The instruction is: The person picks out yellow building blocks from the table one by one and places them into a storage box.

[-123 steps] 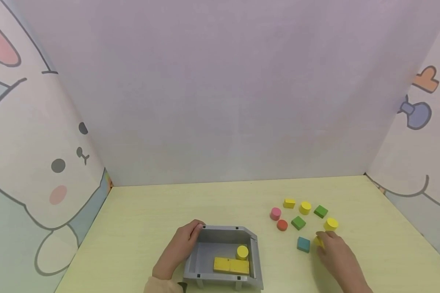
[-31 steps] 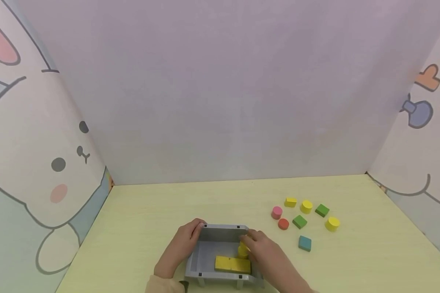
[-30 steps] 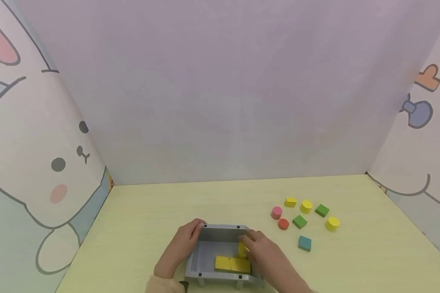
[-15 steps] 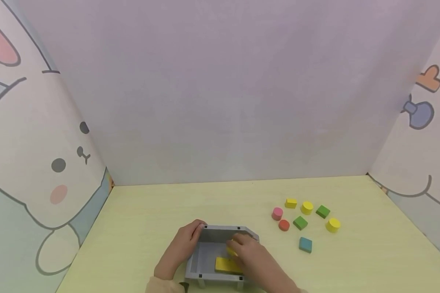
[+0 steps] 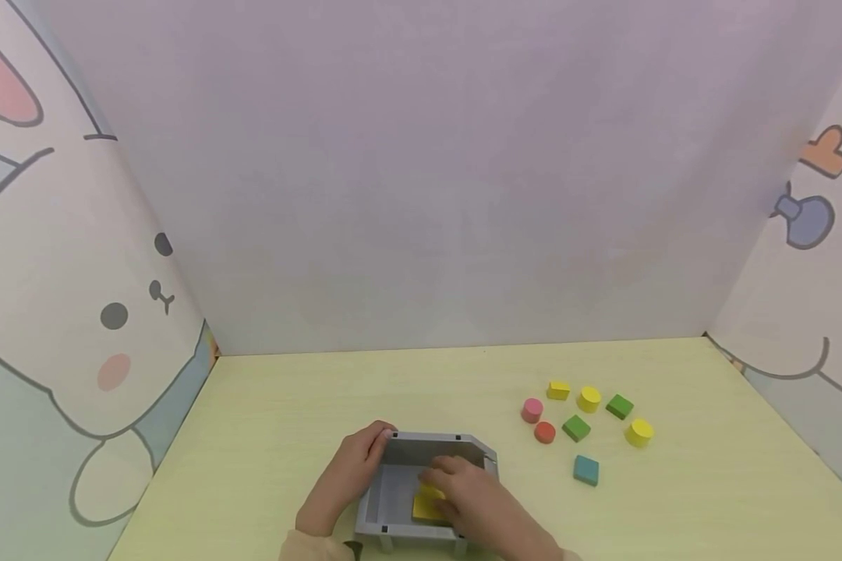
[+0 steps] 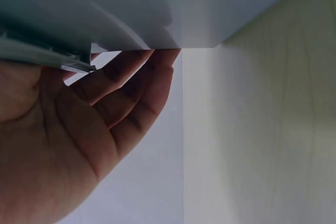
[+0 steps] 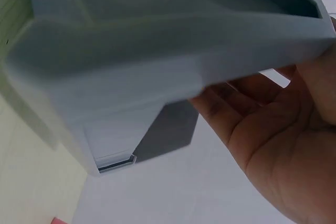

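My left hand (image 5: 354, 467) grips the left side of a grey plastic bin (image 5: 426, 436), with the thumb at the back corner of its rim. In the left wrist view, the fingers (image 6: 144, 106) reach behind the bin's grey wall. My right hand (image 5: 473, 499) is inside the bin, fingers curled down round a yellow block (image 5: 431, 491) whose shape is mostly covered. Just in front of it lies a long yellow block (image 5: 426, 510), partly under the hand. In the right wrist view the bin wall (image 7: 173, 66) hides the right fingertips.
Right of the bin several blocks lie loose: a blue square block (image 5: 585, 471), a red disc (image 5: 544, 432), a pink cylinder (image 5: 532, 411), a small yellow block (image 5: 558, 390), yellow cylinders (image 5: 589, 399) and green blocks (image 5: 576, 428). A pale wall (image 5: 456, 234) closes the table's back.
My right hand has gone from the table near the blue block into the bin, carrying a yellow block, then shifted left and nearer inside it. My left hand has stayed on the bin.
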